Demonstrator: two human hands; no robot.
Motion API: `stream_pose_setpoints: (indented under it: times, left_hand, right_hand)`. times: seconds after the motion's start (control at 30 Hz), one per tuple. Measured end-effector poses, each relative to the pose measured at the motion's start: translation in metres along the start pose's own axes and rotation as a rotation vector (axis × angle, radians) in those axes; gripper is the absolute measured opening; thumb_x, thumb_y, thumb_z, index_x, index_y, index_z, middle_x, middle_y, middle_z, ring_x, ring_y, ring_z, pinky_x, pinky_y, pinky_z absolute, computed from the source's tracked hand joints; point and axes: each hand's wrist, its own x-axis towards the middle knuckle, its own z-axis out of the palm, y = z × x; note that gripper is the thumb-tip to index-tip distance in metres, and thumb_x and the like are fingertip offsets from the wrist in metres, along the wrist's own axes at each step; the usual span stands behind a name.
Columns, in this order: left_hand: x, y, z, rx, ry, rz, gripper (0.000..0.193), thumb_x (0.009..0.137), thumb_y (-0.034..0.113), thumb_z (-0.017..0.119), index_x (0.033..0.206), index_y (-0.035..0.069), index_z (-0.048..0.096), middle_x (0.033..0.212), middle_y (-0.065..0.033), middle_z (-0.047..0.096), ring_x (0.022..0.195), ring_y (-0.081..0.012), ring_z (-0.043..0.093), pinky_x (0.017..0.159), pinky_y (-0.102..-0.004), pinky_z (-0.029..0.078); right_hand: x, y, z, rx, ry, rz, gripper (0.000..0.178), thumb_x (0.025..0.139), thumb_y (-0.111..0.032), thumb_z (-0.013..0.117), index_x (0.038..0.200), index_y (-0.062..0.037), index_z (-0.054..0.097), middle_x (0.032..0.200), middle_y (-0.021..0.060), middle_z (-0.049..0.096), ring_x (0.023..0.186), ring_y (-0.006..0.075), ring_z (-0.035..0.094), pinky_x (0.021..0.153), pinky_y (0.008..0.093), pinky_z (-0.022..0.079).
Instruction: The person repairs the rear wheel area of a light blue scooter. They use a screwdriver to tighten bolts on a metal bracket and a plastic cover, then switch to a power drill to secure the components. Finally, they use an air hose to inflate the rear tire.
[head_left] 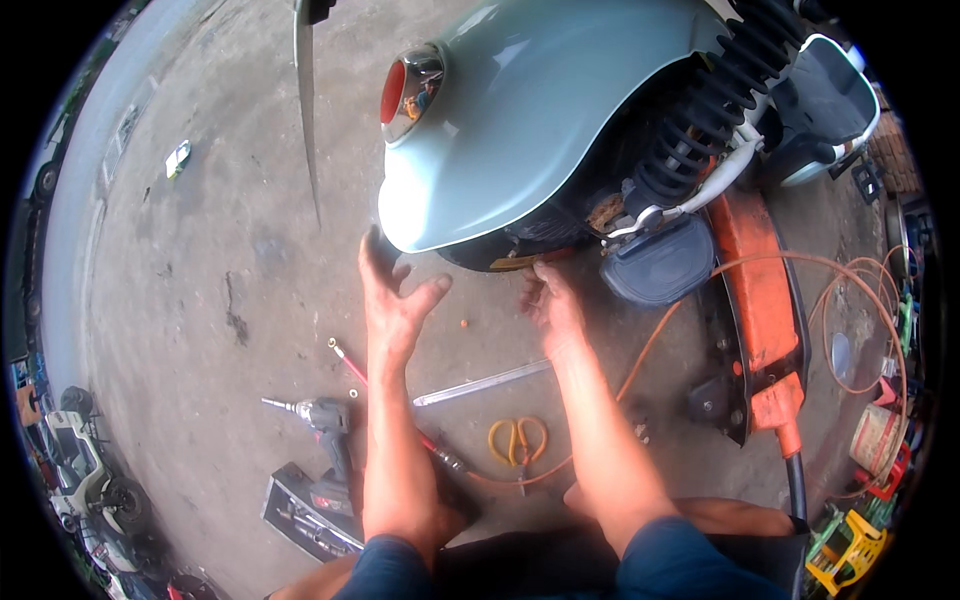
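A pale blue scooter's rear body with a red tail light fills the upper middle. Beneath its lower edge a dark rounded part, likely the tyre, shows only in part. My left hand is by the rear tip of the bodywork, thumb spread away from the fingers, which are partly hidden by its edge. Just under the body, beside a yellowish strip, my right hand has its fingers curled together. Whatever may be between them is too small to make out. A black coil spring rises to the right.
An orange floor jack stands at the right, with an orange hose looping past. On the ground lie a metal bar, yellow-handled scissors, a cordless driver, and an open toolbox. A parked scooter is far left.
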Motion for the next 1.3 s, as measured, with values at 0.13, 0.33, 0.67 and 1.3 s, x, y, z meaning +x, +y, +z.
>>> stream_pose_setpoints:
  times: [0.13,0.33,0.67,1.3]
  left_hand:
    - [0.046,-0.012,-0.003,0.041,-0.382,0.033,0.049,0.070,0.010,0.076,0.114,-0.003,0.058,0.098,-0.0113,0.066,0.090,-0.0273,0.064,0.076,-0.0395,0.054]
    - [0.050,-0.042,0.002,0.100,-0.491,-0.028,0.048,0.058,0.007,0.082,0.103,0.005,0.064,0.093,-0.0050,0.066,0.083,-0.0200,0.062,0.073,-0.0360,0.052]
    - [0.054,-0.003,-0.029,-0.051,-0.628,-0.176,0.064,0.062,0.007,0.085,0.120,0.002,0.060,0.104,-0.0070,0.067,0.095,-0.0205,0.062,0.086,-0.0345,0.052]
    - [-0.051,-0.044,-0.276,0.118,0.461,-0.741,0.023,0.086,0.009,0.062,0.099,-0.008,0.065,0.081,-0.0179,0.069,0.054,-0.0200,0.064,0.038,-0.0271,0.043]
  right_hand:
    - [-0.010,0.027,-0.011,-0.007,0.152,0.103,0.022,0.087,-0.028,0.067,0.096,-0.0075,0.067,0.079,-0.0002,0.060,0.064,0.0112,0.055,0.060,0.0278,0.047]
    - [-0.013,0.018,-0.019,-0.060,0.159,0.067,0.024,0.087,-0.031,0.066,0.096,-0.0082,0.067,0.077,-0.0014,0.058,0.065,0.0103,0.055,0.059,0.0277,0.047]
    - [-0.019,0.018,0.012,-0.130,0.113,0.003,0.024,0.088,-0.031,0.066,0.095,-0.0072,0.067,0.081,0.0008,0.063,0.069,0.0113,0.058,0.062,0.0277,0.048]
    - [0.005,0.073,-0.004,-0.131,0.385,-0.046,0.018,0.090,-0.026,0.063,0.092,-0.0083,0.061,0.077,-0.0003,0.055,0.063,0.0124,0.052,0.056,0.0285,0.045]
